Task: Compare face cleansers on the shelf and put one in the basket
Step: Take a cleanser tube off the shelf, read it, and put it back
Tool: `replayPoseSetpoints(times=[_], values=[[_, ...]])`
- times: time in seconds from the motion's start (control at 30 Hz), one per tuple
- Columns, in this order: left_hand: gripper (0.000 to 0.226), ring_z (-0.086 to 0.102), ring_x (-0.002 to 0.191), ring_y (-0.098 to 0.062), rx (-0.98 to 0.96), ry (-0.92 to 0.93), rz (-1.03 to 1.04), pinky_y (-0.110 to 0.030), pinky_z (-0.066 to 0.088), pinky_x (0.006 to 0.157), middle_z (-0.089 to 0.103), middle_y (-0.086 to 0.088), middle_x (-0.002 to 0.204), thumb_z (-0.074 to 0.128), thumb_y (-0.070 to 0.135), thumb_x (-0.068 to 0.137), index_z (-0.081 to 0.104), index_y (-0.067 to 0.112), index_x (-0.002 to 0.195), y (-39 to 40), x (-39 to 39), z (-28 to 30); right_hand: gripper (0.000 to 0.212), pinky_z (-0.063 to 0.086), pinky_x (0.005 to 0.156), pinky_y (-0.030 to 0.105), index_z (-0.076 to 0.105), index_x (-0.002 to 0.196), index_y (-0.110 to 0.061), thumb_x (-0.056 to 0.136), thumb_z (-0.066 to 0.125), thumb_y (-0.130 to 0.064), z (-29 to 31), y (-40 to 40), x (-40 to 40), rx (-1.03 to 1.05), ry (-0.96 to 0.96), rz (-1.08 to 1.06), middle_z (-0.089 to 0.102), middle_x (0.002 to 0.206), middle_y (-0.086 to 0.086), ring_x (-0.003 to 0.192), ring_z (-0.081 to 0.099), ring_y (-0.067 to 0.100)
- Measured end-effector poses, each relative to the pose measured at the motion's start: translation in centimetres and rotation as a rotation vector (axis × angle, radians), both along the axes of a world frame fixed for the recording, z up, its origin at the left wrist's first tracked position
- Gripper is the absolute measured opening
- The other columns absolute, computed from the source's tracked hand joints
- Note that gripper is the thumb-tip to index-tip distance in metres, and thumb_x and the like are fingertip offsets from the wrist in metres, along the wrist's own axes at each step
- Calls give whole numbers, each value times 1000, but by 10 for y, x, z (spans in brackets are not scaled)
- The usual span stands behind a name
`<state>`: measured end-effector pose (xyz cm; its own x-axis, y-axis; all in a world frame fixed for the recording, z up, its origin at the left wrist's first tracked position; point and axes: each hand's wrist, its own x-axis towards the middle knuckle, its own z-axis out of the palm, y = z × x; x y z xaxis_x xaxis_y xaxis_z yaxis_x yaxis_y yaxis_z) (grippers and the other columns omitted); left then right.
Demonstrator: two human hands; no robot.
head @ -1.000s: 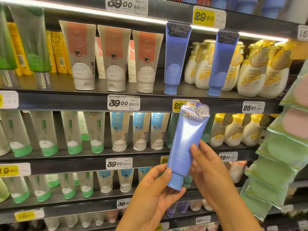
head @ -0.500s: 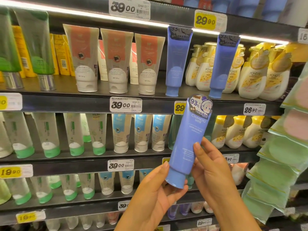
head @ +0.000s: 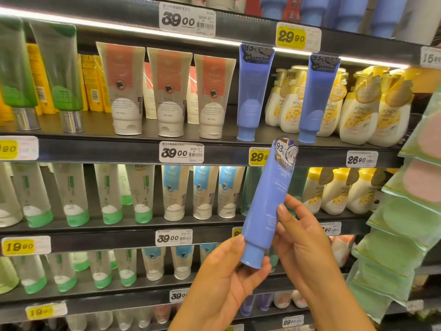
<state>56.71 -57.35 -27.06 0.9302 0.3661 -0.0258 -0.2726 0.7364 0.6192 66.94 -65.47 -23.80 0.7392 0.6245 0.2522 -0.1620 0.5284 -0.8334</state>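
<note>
Progress: I hold blue cleanser tube (head: 267,204) below the 29.90 shelf tag (head: 259,156) | left hand (head: 224,283) cradles cap, right hand (head: 303,242) pinches body | comparing underway; basket unseen, placing remains.

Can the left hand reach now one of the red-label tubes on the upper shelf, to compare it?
Probably not yet. The left hand grips the cap end of the blue Chando tube, which the right hand also holds. The red-label tubes stand unobstructed at the shelf front, so the path looks free once it lets go.
</note>
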Motion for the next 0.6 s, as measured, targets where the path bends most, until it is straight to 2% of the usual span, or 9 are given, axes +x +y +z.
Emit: replayPoseSetpoints(times=[0.1,0.23,0.33,0.4,0.47,0.53,0.6], values=[[41,69,70,-23,103,39,110,-33,58,60,71,-18,84,68,13,62,62,-2,101,-1,3,-2,41,58,78,32,58,115,-10,76,59,-24,0,-2,1,-47,-17,11,72,98,6,93,68,22],[45,67,65,-16,302,111,287,-27,57,59,71,-8,79,82,0,54,62,7,94,-1,10,-3,37,57,73,27,62,107,-9,76,57,-29,-2,-4,2,-89,-9,33,71,100,8,94,67,21],[36,64,66,-11,478,167,391,-26,53,62,70,-4,80,82,1,62,65,16,91,0,11,-6,36,58,73,27,61,107,-8,78,53,-27,-4,-6,4,-91,18,33,72,99,8,95,68,20],[33,64,66,-9,544,167,424,-22,53,62,69,-1,80,79,0,67,65,18,91,-1,12,-6,36,58,74,29,60,107,-6,78,51,-25,-5,-7,6,-63,56,43,73,95,7,89,69,19],[38,64,69,-9,600,158,444,-19,51,61,69,-1,81,82,10,60,65,21,91,-4,12,-5,35,58,77,33,59,107,-5,78,50,-24,-4,-10,7,-44,87,53,74,92,8,85,70,19],[41,64,74,-11,645,167,453,-18,50,62,69,1,84,80,20,54,65,24,91,-7,12,-4,36,56,82,39,59,107,-4,79,50,-23,-5,-12,9,-37,122,58,73,94,10,88,70,23],[41,65,80,-14,682,189,451,-18,50,64,68,4,86,85,20,56,65,28,91,-9,13,-4,34,54,86,45,59,109,-3,82,49,-22,-5,-13,11,-43,170,55,71,98,14,93,67,29]])
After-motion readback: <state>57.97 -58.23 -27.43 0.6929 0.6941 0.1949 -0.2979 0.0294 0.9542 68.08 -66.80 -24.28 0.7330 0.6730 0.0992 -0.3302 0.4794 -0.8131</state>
